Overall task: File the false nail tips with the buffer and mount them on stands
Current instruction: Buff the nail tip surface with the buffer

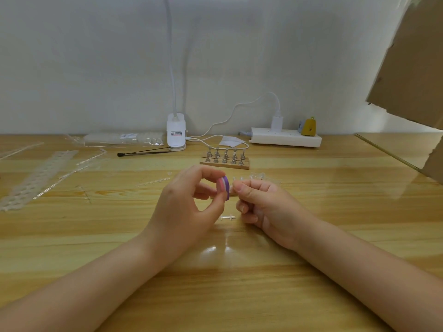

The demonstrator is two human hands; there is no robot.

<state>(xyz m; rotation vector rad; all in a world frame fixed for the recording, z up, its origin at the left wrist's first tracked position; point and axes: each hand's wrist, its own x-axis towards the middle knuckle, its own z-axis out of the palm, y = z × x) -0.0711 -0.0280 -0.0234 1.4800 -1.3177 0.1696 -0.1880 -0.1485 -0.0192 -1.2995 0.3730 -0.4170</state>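
My left hand pinches a small pink, white and purple buffer between thumb and fingers above the wooden table. My right hand is right beside it, its thumb and forefinger pinched together against the buffer's purple side; the clear nail tip between them is too small to make out. Behind the hands stands a wooden base with two rows of metal stands. Several clear nail tips lie just beyond my right hand. A short clear sprue piece lies on the table under the hands.
Clear plastic sprue strips and a perforated strip lie at the left. At the back are a white clip lamp, a thin black brush, plastic bags, a white power strip. Cardboard leans at the right.
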